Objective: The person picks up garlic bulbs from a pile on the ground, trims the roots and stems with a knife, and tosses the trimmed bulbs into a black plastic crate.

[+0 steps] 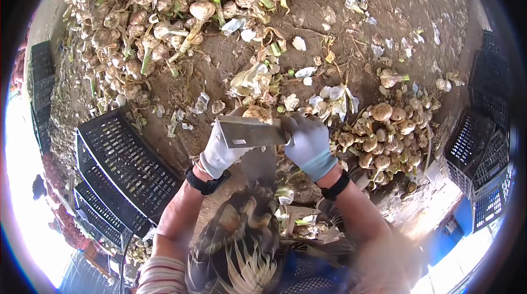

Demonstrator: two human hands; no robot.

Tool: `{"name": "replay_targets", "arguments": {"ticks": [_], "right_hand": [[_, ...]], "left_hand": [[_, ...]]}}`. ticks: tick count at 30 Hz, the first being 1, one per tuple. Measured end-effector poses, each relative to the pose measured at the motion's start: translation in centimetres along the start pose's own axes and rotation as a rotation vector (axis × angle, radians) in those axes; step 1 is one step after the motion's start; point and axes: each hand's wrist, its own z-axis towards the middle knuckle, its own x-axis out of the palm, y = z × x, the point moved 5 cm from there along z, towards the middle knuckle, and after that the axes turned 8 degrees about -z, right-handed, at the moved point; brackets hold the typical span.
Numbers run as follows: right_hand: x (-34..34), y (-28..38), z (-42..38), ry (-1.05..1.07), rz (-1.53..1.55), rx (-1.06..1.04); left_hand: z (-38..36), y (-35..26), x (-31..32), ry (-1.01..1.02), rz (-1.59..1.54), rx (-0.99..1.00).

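Head view, centre: white-gloved right hand clenches broad grey metal blade; slip could cut white-gloved left hand, grip hidden.

Left glove: whitish. Right glove: whitish, dark grey about the fingers, pale blue cuff. Left band: black, wrist. Right band: black, wrist. Left sleeve: pale, dark-red stripes. Torso garment: dark, cream-and-tan feather-like print.

Gloved hands with broad blade beside garlic bulb
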Motion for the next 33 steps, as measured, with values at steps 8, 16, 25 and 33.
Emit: {"name": "replay_targets", "arguments": {"ticks": [8,16,25,33], "right_hand": [[0.6,0.5,-0.8,-0.007,0.086,0.015],[4.3,-7.7,-4.6,0.341,0.111,0.597],[2.2,-2.7,-0.3,0.384,0.188,0.286],[11.6,-4.5,-7.7,0.392,0.192,0.238]], "left_hand": [[-0.8,-2.9,1.3,-0.043,0.04,-0.007],[-2.5,-7.8,5.6,-0.029,0.506,0.022],[-1.6,-5.1,6.2,0.383,1.355,0.612],[3.4,-11.3,13.3,0.185,0.828,0.835]]}}
